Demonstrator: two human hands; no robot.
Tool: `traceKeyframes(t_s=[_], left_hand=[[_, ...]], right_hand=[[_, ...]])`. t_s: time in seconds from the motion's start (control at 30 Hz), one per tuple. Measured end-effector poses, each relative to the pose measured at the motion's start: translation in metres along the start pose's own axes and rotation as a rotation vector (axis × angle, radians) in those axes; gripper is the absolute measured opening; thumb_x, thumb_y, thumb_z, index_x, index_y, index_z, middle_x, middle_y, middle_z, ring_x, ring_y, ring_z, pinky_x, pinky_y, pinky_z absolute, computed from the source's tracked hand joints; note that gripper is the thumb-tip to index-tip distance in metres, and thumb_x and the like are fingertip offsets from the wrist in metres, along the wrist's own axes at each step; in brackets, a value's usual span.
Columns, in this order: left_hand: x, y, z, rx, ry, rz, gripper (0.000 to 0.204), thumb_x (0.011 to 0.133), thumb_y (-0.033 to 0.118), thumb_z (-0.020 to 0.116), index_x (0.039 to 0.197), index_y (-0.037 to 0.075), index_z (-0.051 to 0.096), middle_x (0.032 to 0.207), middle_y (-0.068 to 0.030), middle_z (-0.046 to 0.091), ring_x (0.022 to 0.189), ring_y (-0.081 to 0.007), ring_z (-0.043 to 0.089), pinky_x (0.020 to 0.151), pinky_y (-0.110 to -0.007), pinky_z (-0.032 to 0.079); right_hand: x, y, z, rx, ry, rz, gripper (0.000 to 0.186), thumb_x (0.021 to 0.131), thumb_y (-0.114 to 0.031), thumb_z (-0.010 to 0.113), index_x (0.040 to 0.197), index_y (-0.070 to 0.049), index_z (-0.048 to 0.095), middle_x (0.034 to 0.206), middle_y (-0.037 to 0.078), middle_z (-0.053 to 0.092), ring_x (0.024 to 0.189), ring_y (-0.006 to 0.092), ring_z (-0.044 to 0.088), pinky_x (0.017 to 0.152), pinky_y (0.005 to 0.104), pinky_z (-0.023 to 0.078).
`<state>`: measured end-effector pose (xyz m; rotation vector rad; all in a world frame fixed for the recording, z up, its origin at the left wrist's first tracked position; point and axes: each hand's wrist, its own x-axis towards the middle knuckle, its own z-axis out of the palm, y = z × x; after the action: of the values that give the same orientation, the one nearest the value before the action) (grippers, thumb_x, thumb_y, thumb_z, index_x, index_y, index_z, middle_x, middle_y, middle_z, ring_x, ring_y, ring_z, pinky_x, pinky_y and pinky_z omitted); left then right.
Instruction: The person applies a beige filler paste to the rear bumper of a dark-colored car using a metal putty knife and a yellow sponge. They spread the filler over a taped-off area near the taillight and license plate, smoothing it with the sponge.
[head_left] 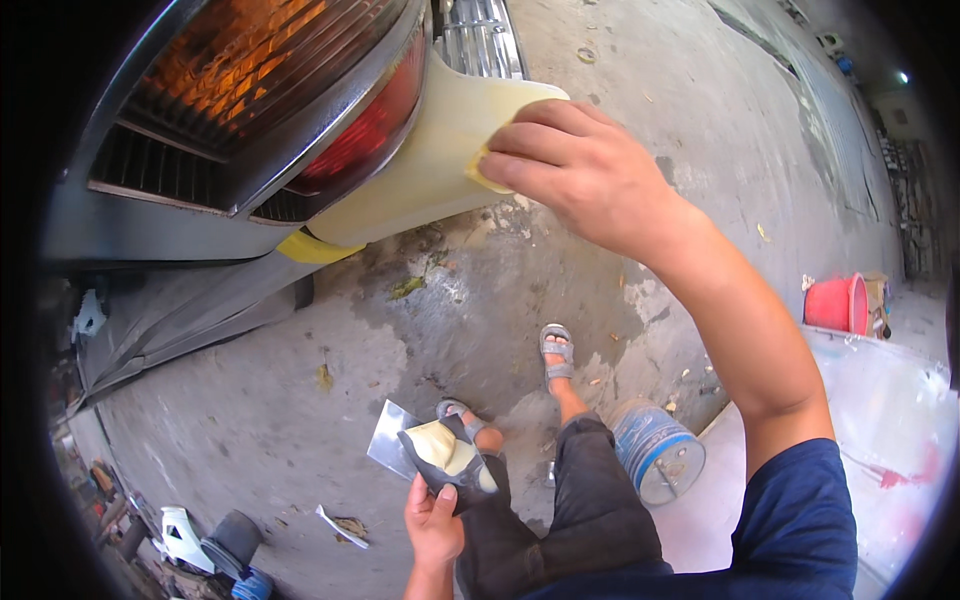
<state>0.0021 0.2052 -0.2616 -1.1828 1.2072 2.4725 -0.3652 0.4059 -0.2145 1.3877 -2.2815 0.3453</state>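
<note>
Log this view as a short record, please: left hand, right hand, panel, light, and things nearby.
Left hand: holds a dark flat plate bearing cream-coloured paste, with a shiny metal sheet beneath
Right hand: pinches a thin yellow flexible piece at the panel
Panel: pale yellow, curved vehicle panel
Light: red-and-amber vehicle lamp, upper left
Nearby: translucent blue-banded bucket; red plastic bucket

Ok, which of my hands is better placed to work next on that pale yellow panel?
Probably your right hand: it pinches a yellow piece at the pale yellow panel. Your left hand is away from it, occupied with a silver plate and cream paste.
</note>
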Motion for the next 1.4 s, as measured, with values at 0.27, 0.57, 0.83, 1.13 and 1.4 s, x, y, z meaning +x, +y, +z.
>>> traceKeyframes(t_s=[0.27,0.57,0.83,1.13,1.4], left_hand=[[-0.005,-0.018,0.029,-0.141,0.066,0.033,0.049,0.09,-0.011,0.049,0.138,-0.005,0.045,0.132,-0.0111,0.056,0.119,-0.0199,0.054,0.105,-0.035,0.04],[-0.008,-0.026,0.035,-0.205,0.073,0.022,0.051,0.089,-0.012,0.048,0.139,-0.005,0.043,0.133,-0.0114,0.055,0.121,-0.0198,0.052,0.107,-0.035,0.038],[-0.003,-0.042,0.022,-0.192,0.097,0.013,0.049,0.09,-0.011,0.05,0.139,-0.004,0.044,0.133,-0.0108,0.055,0.12,-0.0192,0.053,0.106,-0.036,0.038],[-0.006,-0.033,0.027,-0.196,0.082,0.022,0.051,0.09,-0.011,0.048,0.14,-0.005,0.041,0.135,-0.012,0.053,0.122,-0.0213,0.052,0.107,-0.037,0.038],[-0.009,-0.027,0.038,-0.243,0.085,0.032,0.05,0.09,-0.011,0.051,0.139,-0.005,0.042,0.132,-0.0118,0.055,0.12,-0.0206,0.053,0.105,-0.036,0.039]], right_hand=[[0.055,0.02,0.03,0.06,0.036,-0.057,0.02,0.074,-0.011,0.06,0.093,-0.013,0.067,0.092,-0.001,0.061,0.094,0.0191,0.058,0.081,0.0326,0.051],[0.093,-0.02,0.055,0.093,0.019,-0.129,0.013,0.071,-0.015,0.062,0.082,-0.014,0.066,0.085,-0.003,0.059,0.093,0.0179,0.058,0.073,0.0323,0.049],[0.065,-0.034,0.037,0.044,-0.137,-0.219,0.008,0.069,-0.018,0.063,0.074,-0.013,0.065,0.083,-0.002,0.057,0.086,0.017,0.055,0.069,0.0303,0.046],[0.045,0.008,0.008,0.093,-0.094,-0.154,0.017,0.074,-0.011,0.061,0.089,-0.011,0.067,0.09,0.001,0.061,0.092,0.0201,0.058,0.08,0.0341,0.049],[0.093,0.042,0.037,0.225,-0.029,-0.197,0.031,0.076,-0.001,0.058,0.101,-0.012,0.072,0.108,0.002,0.067,0.107,0.023,0.058,0.091,0.0331,0.05]])
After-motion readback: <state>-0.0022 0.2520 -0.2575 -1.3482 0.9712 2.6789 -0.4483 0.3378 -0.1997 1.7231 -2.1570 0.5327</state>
